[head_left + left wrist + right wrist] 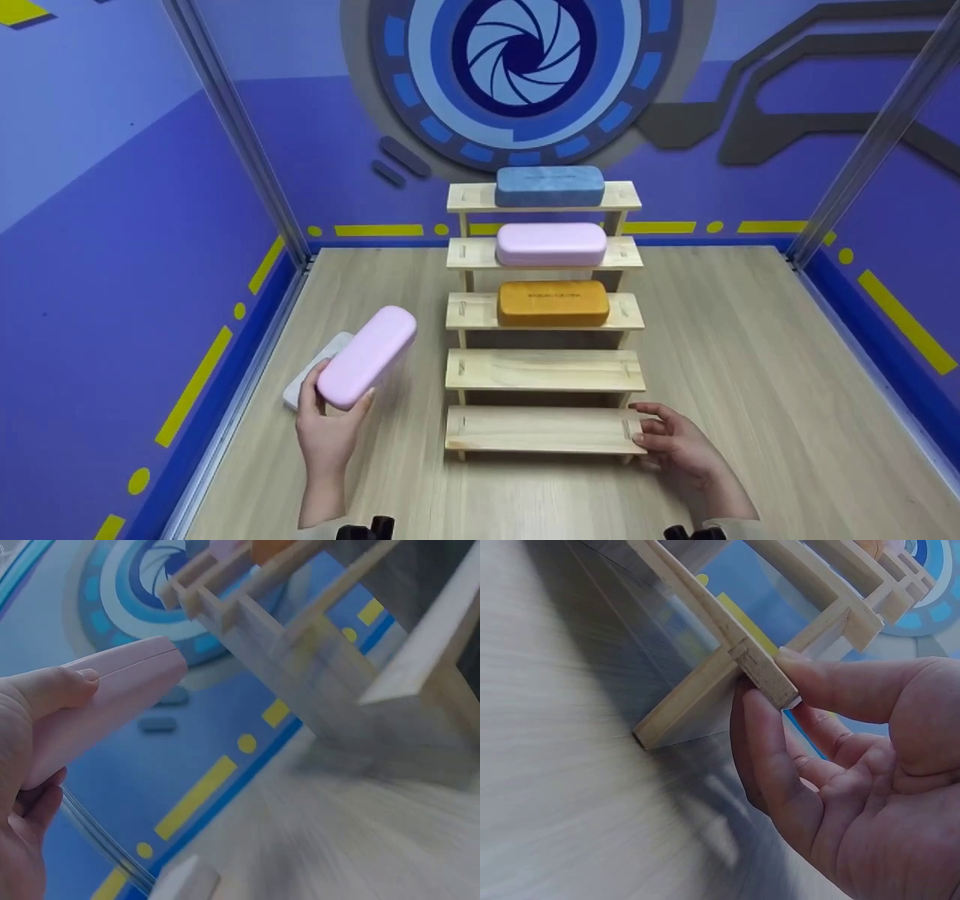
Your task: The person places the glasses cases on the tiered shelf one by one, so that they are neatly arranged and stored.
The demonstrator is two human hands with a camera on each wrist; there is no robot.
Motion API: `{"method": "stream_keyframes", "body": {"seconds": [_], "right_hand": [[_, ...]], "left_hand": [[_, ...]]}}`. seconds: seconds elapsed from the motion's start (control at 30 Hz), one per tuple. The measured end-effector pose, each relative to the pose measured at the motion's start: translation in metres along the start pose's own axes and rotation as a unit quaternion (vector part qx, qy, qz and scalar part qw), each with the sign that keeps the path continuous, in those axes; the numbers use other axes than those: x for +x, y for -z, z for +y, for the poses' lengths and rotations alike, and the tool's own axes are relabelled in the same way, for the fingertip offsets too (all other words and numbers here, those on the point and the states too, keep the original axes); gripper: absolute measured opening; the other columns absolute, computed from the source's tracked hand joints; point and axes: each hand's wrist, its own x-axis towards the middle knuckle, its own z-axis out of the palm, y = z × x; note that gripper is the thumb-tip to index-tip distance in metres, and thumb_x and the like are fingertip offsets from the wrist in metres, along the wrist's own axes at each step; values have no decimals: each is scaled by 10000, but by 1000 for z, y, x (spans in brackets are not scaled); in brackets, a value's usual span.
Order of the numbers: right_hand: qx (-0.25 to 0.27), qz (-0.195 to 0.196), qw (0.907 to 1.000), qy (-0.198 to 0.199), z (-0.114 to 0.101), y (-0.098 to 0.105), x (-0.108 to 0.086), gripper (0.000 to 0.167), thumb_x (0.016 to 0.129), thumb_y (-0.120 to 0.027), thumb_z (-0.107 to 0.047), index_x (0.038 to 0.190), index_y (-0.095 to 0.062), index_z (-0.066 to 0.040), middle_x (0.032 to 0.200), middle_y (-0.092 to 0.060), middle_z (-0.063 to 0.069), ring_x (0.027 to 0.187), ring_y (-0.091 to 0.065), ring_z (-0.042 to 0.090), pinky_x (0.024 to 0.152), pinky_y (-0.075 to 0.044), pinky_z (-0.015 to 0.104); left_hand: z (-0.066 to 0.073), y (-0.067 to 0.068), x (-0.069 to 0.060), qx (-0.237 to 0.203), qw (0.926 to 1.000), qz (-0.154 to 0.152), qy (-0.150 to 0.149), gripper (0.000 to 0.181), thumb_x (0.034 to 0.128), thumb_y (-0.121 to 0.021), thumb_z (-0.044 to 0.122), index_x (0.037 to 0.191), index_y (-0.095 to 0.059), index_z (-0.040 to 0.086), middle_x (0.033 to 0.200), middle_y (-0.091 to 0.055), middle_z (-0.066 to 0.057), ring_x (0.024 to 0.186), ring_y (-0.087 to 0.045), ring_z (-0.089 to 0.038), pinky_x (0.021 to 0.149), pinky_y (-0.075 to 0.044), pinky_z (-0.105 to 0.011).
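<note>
In the head view my left hand [328, 435] grips a pink glasses case [369, 356] by its near end, tilted above the table. A white case [304, 379] lies partly hidden beneath it. My right hand [686, 446] pinches the right end of the lowest step on a wooden stepped rack [544, 431]; the right wrist view shows thumb and fingers around the board's end [761, 671]. On the rack's upper steps sit a blue case [550, 187], another pink case [551, 244] and an orange case [553, 304], one per step. The two lowest steps are bare.
The rack stands on a light wood-grain table [750, 360]. Blue-purple printed panels [315, 135] close in the back and both sides, with metal posts [232, 127] at the corners. The left wrist view is blurred near the rack.
</note>
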Motion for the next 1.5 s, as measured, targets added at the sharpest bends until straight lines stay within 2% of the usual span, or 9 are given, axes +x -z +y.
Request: {"method": "stream_keyframes", "body": {"seconds": [0.13,0.33,0.5,0.6,0.87,1.0,1.23,1.37,1.5], "right_hand": [[40,-149,9998,134,0,2,-1,680,959,-677,-56,1492,-277,78,1061,-682,-43,867,-678,70,703,-580,236],[40,-169,9997,175,0,3,-2,667,952,-683,-54,1474,-290,79,1059,-672,-54,890,-670,67,733,-590,240],[75,-134,9999,72,0,2,-1,686,957,-679,-59,1496,-274,71,1068,-683,-52,875,-672,71,708,-577,238],[104,-140,9998,43,-1,2,0,696,963,-673,-58,1508,-260,68,1073,-687,-51,864,-675,69,690,-566,234],[143,-183,9997,81,0,3,0,681,955,-675,-47,1490,-273,77,1086,-706,-58,879,-693,64,699,-570,229],[142,-170,9997,114,0,3,0,650,951,-680,-51,1473,-310,64,1075,-717,-56,865,-692,63,681,-561,225],[140,-237,9995,169,1,3,-1,680,952,-677,-43,1493,-281,76,1086,-709,-45,841,-671,61,650,-535,218],[189,-259,9993,166,1,3,0,699,956,-678,-49,1508,-268,80,1110,-717,-41,917,-703,82,738,-592,250],[201,-291,9992,190,1,3,0,698,957,-673,-47,1507,-263,83,1112,-714,-42,914,-699,81,731,-589,246]], "left_hand": [[17,-1,-2,17,9995,-152,-280,846,708,-893,-55,1455,-512,59,1452,-571,-153,1226,-496,76,1001,-399,-61],[37,-5,-5,-195,9948,-406,-909,838,663,-886,-121,1414,-530,-14,1372,-602,-166,1207,-545,57,1016,-410,-89],[50,-10,-5,-369,9848,-911,-1432,829,649,-882,-138,1395,-531,-49,1322,-610,-13,1203,-564,27,1023,-430,-104],[55,-14,-3,-443,9780,-1269,-1593,819,650,-885,-132,1387,-534,-59,1309,-607,2,1186,-571,10,1008,-449,-111],[62,-34,1,-724,9608,-2094,-1669,803,660,-905,-84,1381,-553,-33,1322,-631,-173,1188,-582,-31,1001,-468,-139],[65,-48,1,-786,9491,-2545,-1684,795,671,-918,-44,1382,-561,-17,1346,-632,-195,1210,-592,-59,1009,-480,-161],[70,-75,-3,-868,9340,-3172,-1394,787,678,-938,21,1379,-580,32,1354,-655,-135,1172,-612,-110,984,-499,-220],[67,-92,-3,-1134,9199,-3547,-1231,780,683,-932,11,1375,-572,18,1373,-637,-162,1203,-598,-128,1025,-487,-224],[61,-109,-3,-1259,9085,-3864,-976,781,686,-929,13,1380,-573,41,1407,-613,-158,1259,-583,-158,1075,-468,-225]]}}
